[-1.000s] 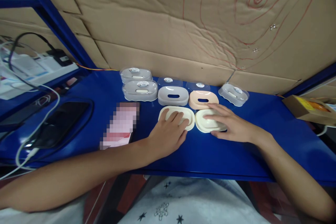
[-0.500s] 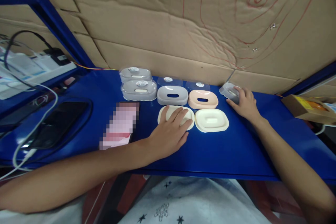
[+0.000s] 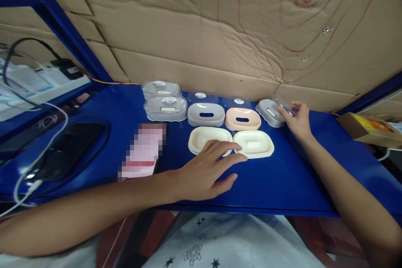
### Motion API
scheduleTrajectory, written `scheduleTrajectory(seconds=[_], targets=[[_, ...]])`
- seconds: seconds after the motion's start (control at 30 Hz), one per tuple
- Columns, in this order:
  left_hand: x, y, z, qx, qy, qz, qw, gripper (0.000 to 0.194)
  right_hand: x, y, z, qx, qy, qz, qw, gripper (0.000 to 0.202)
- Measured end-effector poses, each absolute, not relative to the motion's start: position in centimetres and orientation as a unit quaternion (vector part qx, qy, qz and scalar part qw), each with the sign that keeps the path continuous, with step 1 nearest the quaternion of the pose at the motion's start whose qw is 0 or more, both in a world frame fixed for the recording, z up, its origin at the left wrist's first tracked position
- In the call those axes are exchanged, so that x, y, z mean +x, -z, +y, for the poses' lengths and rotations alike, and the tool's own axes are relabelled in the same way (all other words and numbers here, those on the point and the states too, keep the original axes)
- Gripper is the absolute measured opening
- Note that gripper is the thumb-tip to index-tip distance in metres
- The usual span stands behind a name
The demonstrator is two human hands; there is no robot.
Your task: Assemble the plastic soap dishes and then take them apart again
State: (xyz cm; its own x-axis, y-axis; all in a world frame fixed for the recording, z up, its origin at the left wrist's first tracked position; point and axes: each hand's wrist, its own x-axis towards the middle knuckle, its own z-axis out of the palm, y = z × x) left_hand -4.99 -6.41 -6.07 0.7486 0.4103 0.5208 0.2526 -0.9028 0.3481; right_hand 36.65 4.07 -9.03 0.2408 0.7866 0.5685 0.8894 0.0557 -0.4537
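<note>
Right grip: fingers together on the edge of a clear cover (image 3: 283,104), clamped between thumb and fingertips. My right hand (image 3: 300,122) has it tilted at the right end of the far-right grey dish (image 3: 266,111), near the back of the blue surface (image 3: 257,188). Can't tell if cover and dish touch.

Left grip: fingers apart, nothing clamped. My left hand (image 3: 201,179) is palm down at the front edge of 2 cream trays, fingers partly over the left cream tray (image 3: 197,136) and reaching the near-left edge of the right cream tray (image 3: 255,145). Contact unclear. The 2 trays sit side by side.

Just behind them: middle grey dish (image 3: 205,121) on the left, peach dish (image 3: 243,124) on the right, each with 1 slot. 2 empty clear covers (image 3: 202,98) sit behind those, 1 per dish. Further left, 2 covered grey dishes (image 3: 165,112), 1 behind the other, labels on top.

Outer stuff: phone (image 3: 143,150) with pixelated screen left of the trays, black device (image 3: 67,149) beyond it, open cardboard box (image 3: 370,132) at far right.
</note>
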Motion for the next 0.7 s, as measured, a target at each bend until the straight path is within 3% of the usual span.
scheduleTrajectory(seconds=[0.47, 0.7], targets=[[-4.9, 6.4, -6.3, 0.947, -0.288, 0.119, 0.083, 0.029, 33.6, 9.1, 2.8, -0.601, 0.025, -0.735, 0.313, 0.083], [-4.8, 6.7, -6.3, 0.95, -0.278, 0.113, 0.083, 0.028, 34.4, 9.7, 3.7, -0.616, -0.003, -0.701, 0.359, 0.083]])
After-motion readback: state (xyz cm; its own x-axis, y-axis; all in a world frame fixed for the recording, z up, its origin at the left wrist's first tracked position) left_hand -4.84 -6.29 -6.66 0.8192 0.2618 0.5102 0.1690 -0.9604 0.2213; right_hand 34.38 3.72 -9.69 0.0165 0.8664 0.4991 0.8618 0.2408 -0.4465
